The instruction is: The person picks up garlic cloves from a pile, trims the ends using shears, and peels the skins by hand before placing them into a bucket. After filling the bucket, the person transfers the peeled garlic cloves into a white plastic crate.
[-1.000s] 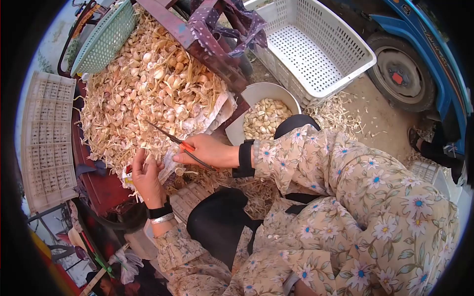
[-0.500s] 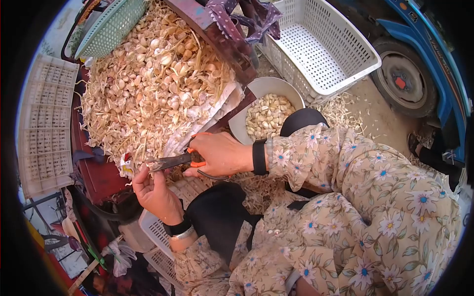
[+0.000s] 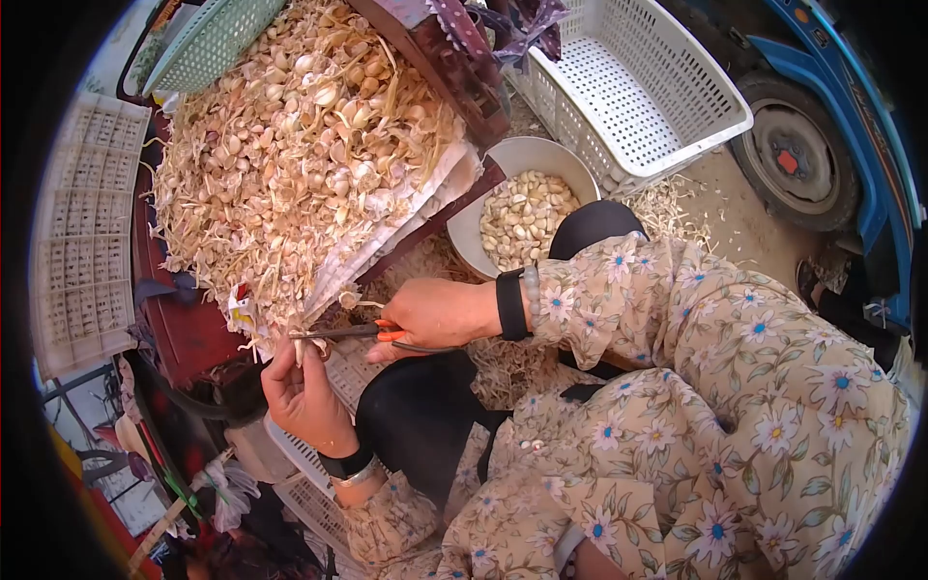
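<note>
Blue-centred daisies on beige sleeve (image 3: 667, 309); seemingly orange scissor handles (image 3: 390, 332).

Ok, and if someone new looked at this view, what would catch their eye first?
Probably the big, pale, papery heap of garlic, filling much of the upper left. Next, perhaps, the dark-bladed scissors with orange handles in the right hand, reaching to the left hand's fingertips below it. Then the white perforated plastic crate at the upper right.
</note>
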A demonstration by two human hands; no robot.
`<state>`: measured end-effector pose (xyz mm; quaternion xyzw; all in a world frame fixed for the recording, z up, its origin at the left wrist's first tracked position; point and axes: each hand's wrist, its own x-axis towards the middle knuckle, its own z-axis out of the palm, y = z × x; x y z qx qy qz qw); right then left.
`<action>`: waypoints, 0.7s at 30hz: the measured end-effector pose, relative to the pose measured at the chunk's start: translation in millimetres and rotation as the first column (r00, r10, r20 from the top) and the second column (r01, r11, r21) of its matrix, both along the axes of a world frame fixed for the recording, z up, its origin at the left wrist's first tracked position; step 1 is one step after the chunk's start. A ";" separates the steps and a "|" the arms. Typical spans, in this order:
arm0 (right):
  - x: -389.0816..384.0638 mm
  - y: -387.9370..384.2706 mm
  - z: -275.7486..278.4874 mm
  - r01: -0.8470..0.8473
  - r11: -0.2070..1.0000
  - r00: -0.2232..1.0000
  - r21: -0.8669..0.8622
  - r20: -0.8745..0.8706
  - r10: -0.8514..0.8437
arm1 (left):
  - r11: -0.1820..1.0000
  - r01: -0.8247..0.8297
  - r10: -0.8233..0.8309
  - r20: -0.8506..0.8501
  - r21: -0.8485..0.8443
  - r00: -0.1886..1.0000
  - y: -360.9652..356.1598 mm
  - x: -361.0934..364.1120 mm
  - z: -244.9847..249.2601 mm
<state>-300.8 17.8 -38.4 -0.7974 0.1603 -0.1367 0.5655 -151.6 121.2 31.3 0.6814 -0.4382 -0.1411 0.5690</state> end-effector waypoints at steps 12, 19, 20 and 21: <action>-3.9 -9.4 2.0 0.028 0.895 0.990 0.446 -0.139 0.038 | 0.925 -0.155 0.048 0.298 0.346 0.953 110.5 60.0 9.0; -0.5 4.6 0.5 -0.013 0.959 1.000 0.283 -0.016 0.019 | 0.852 -0.149 -0.044 0.352 0.502 0.935 56.4 88.8 -3.3; 0.7 5.7 -1.9 0.004 0.964 1.000 0.266 0.018 -0.009 | 0.871 -0.061 -0.079 0.262 0.487 0.962 22.6 82.3 -8.5; -1.4 6.5 -0.3 0.025 0.969 0.998 0.245 0.052 -0.039 | 0.884 0.028 -0.119 0.168 0.466 0.979 -10.3 75.1 -14.2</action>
